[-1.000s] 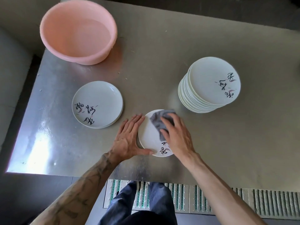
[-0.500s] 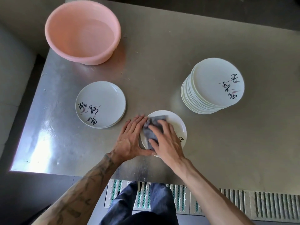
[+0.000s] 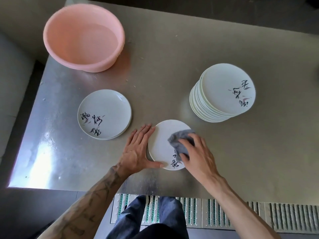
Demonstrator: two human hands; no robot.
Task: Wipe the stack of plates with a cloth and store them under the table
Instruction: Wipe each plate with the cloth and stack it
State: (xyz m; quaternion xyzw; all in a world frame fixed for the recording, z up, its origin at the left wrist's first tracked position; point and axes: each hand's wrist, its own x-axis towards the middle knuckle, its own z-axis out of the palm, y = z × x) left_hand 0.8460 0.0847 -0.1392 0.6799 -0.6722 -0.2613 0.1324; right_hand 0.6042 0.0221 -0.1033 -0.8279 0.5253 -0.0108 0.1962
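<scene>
Now the right hand (image 3: 198, 157) grips a grey cloth (image 3: 177, 138) on the plate (image 3: 160, 144); the left hand (image 3: 138, 149), flat with straight fingers, touches its rim.

Left hand (image 3: 138, 152) flat, fingers straight, thumb out, right hand (image 3: 198, 156) fingers curled, gripping cloth (image 3: 178, 140)

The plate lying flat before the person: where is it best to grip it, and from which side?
Probably by the rim on its left edge, coming from the left. The plate lies flat on the table, so only the rim gives a hold; the left hand rests against that edge, and the right hand is busy holding the cloth.
</scene>
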